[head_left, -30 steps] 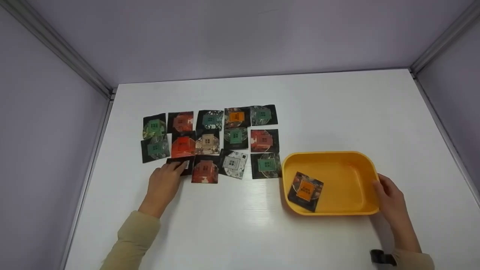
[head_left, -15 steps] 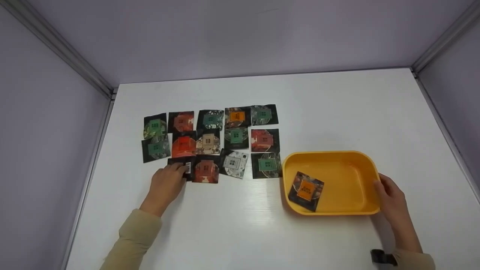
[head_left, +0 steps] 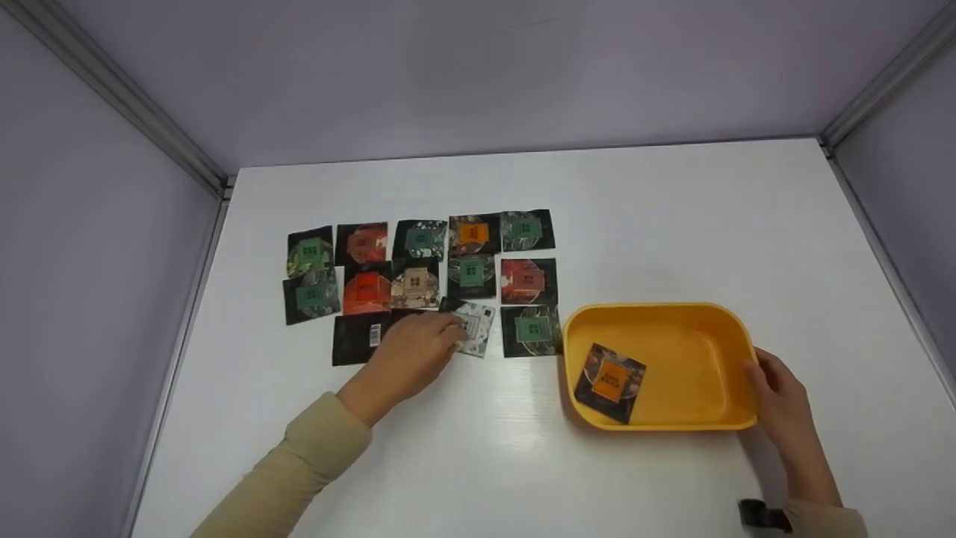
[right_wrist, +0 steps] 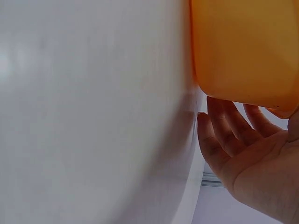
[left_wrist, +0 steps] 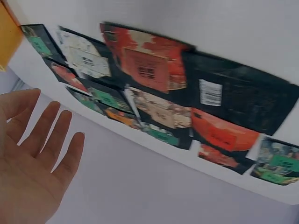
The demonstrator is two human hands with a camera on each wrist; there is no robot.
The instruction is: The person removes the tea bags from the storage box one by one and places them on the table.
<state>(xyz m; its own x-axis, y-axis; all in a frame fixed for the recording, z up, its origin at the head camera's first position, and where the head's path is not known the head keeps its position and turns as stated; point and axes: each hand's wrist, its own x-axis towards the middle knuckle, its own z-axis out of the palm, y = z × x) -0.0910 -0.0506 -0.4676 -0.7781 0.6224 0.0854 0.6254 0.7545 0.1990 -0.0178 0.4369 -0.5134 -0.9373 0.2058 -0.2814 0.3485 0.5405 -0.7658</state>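
Observation:
In the head view my left hand (head_left: pixel 409 357) hovers over the front row of flat square sachets. It partly covers a red-and-black sachet (left_wrist: pixel 145 65), and its fingertips are by a white patterned sachet (head_left: pixel 478 332). The left wrist view shows those fingers spread, with nothing between them. Left of the hand a black sachet (head_left: pixel 357 340) lies with its barcode side up. My right hand (head_left: pixel 783 400) holds the right end of a yellow plastic basin (head_left: pixel 687 359), thumb at the rim and fingers against the outer wall (right_wrist: pixel 247 60). An orange-labelled sachet (head_left: pixel 611 382) lies inside, at the left.
Several more sachets lie in rough rows behind, among them a green one (head_left: pixel 309 250), a red one (head_left: pixel 529 281) and an orange one (head_left: pixel 473 233). A green-labelled sachet (head_left: pixel 532 330) lies right beside the basin. Walls enclose the white table (head_left: pixel 709 224) at the back and sides.
My left hand has left the barcode sachet and moved right towards the white patterned one. The barcode sachet sits slightly nearer the front. My right hand and the basin have stayed put.

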